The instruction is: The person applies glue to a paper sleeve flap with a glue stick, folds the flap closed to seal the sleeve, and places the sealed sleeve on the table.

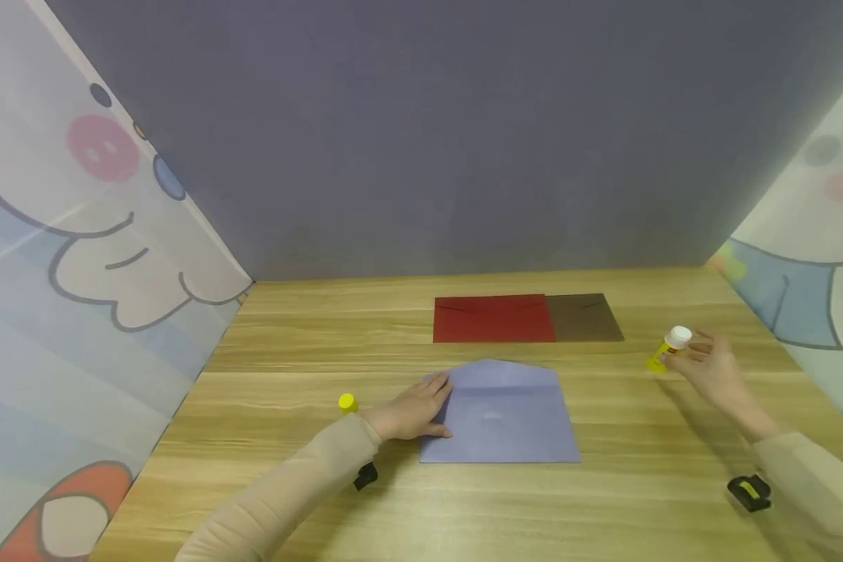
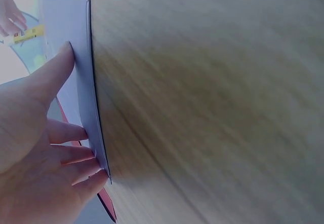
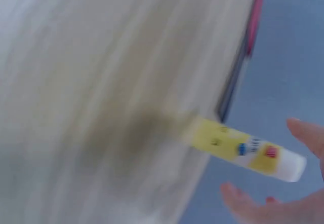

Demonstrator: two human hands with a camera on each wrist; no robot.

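Observation:
A lavender envelope (image 1: 500,425) lies on the table with its pointed flap spread toward the far side. Its left side is under my left hand (image 1: 410,410), whose extended fingers and thumb rest on the paper, as the left wrist view (image 2: 45,148) also shows. To the right, a yellow glue stick (image 1: 662,357) stands on the table, white end up. Around its upper part my right hand (image 1: 716,378) is spread. In the right wrist view, gaps show between the fingertips (image 3: 235,196) and the glue stick (image 3: 238,145).
Behind the lavender envelope lies a red envelope (image 1: 493,320), overlapping a brown envelope (image 1: 585,318). A small yellow cap (image 1: 347,403) sits left of my left hand. A grey panel (image 1: 421,140) rises at the table's back; printed cloths (image 1: 35,328) hang at both sides.

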